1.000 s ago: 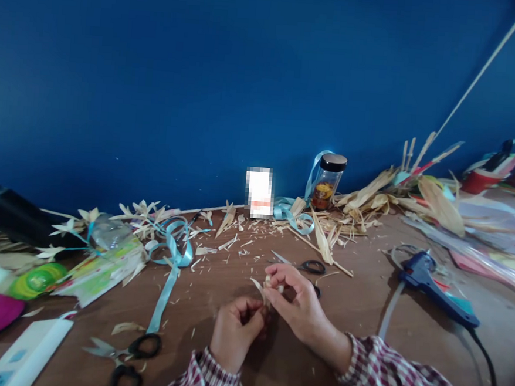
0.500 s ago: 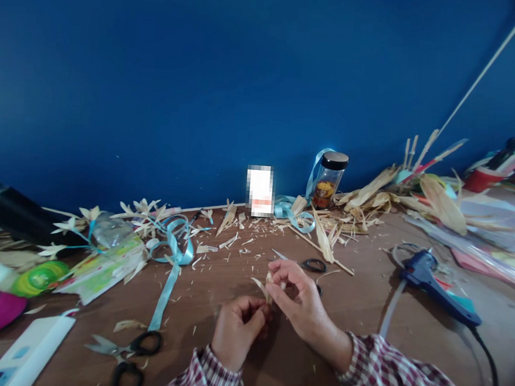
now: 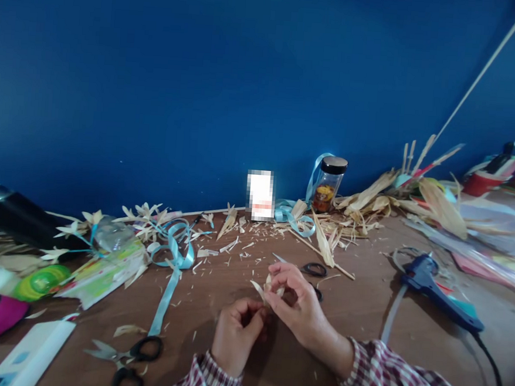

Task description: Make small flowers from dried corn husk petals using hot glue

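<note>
Pinching the base of a pale papery piece (image 3: 257, 287) with our left hand (image 3: 235, 335), we hold its upper part between the thumb and curved fingers of our right hand (image 3: 297, 307). It sits between our 2 hands, 1 thin, curved tip pointing up. Beyond our right hand lie black-looped scissors (image 3: 305, 268) and crinkled dry husks (image 3: 365, 205); to its right, a blue plastic glue gun (image 3: 436, 292). Left of our left hand, glossy satin ribbon (image 3: 165, 301) trails towards open metal scissors (image 3: 118, 357).

The bare right hand (image 3: 298, 299) partly hides a pale, pointed husk strip (image 3: 258, 288) and, just beyond, black-handled metal scissors (image 3: 280, 258). Far left of it, a magenta, black-rimmed band (image 3: 4, 319) is cut off.
</note>
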Demonstrator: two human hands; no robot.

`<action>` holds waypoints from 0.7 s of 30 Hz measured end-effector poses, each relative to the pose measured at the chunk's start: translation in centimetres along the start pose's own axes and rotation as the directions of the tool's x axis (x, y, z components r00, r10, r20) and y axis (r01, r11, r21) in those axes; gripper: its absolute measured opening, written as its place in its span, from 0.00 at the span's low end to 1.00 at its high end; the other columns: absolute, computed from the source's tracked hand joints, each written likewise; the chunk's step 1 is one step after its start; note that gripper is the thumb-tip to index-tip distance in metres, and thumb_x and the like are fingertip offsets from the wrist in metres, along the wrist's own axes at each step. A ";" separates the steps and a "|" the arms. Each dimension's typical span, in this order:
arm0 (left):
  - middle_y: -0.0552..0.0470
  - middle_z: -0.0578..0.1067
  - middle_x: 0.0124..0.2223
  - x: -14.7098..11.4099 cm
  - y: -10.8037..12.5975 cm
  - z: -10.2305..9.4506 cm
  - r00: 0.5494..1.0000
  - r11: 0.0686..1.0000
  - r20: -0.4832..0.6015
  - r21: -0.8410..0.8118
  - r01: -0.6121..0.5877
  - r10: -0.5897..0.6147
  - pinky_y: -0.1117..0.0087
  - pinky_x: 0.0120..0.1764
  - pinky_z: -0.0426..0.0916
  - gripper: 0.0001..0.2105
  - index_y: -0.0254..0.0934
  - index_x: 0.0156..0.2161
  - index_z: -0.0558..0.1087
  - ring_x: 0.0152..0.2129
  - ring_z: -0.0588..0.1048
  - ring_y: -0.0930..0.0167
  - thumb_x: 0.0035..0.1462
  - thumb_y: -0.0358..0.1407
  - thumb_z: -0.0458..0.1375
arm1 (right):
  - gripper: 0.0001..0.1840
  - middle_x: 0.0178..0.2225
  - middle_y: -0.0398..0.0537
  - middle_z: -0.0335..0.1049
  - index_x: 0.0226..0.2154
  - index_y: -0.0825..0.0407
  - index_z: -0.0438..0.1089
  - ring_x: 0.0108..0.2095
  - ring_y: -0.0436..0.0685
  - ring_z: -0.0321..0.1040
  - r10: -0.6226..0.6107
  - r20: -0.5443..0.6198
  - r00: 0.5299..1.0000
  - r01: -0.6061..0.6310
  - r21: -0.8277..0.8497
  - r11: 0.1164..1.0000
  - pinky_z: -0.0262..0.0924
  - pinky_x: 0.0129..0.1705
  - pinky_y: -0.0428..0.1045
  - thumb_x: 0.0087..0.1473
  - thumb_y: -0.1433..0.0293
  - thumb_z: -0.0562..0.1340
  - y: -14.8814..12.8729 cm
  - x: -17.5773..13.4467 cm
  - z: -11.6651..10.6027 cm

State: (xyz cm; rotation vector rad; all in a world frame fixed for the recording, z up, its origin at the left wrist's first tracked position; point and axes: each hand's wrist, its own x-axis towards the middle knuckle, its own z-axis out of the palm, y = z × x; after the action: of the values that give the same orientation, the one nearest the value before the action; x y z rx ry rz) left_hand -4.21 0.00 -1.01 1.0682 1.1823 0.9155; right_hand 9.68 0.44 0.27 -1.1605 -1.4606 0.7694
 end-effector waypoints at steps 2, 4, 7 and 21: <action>0.54 0.71 0.19 0.0 0.2 0.1 0.999 1.000 -0.030 -0.008 -0.027 0.027 0.76 0.18 0.65 0.10 0.32 0.24 0.73 0.14 0.68 0.76 0.42 0.39 0.63 | 0.12 0.43 0.50 0.63 0.36 0.50 0.64 0.42 0.54 0.64 0.036 -0.004 0.999 -0.035 0.049 0.998 0.62 0.38 0.47 0.46 0.73 0.62 -0.1 -0.1 0.1; 0.55 0.71 0.18 0.0 0.3 0.0 0.996 0.998 -0.069 -0.020 -0.065 0.064 0.76 0.18 0.65 0.10 0.32 0.24 0.73 0.14 0.67 0.76 0.41 0.39 0.63 | 0.20 0.40 0.48 0.64 0.43 0.49 0.59 0.37 0.52 0.65 0.110 0.018 0.994 -0.112 0.110 0.988 0.63 0.35 0.47 0.46 0.72 0.63 -0.1 -0.3 0.2; 0.55 0.71 0.18 0.2 0.3 -0.2 0.989 0.994 -0.112 -0.048 -0.100 0.094 0.77 0.18 0.64 0.11 0.32 0.23 0.73 0.14 0.67 0.77 0.41 0.39 0.64 | 0.22 0.37 0.46 0.64 0.44 0.49 0.57 0.33 0.51 0.66 0.166 0.054 0.985 -0.173 0.175 0.969 0.64 0.34 0.47 0.46 0.72 0.63 -0.2 -0.5 0.3; 0.53 0.73 0.19 0.2 0.5 0.1 0.992 0.979 -0.104 -0.198 0.053 -0.075 0.78 0.17 0.65 0.14 0.30 0.24 0.73 0.13 0.67 0.78 0.37 0.40 0.66 | 0.08 0.29 0.42 0.66 0.36 0.51 0.62 0.28 0.50 0.64 0.177 0.149 0.973 -0.198 0.140 0.970 0.61 0.30 0.45 0.50 0.73 0.58 -0.3 -0.3 0.4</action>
State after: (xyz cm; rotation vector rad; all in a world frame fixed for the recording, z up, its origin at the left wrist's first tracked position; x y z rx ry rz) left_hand -4.12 0.31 -0.55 0.8256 1.1844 1.0284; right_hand 9.21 0.12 0.37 -1.1572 -1.3864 1.0921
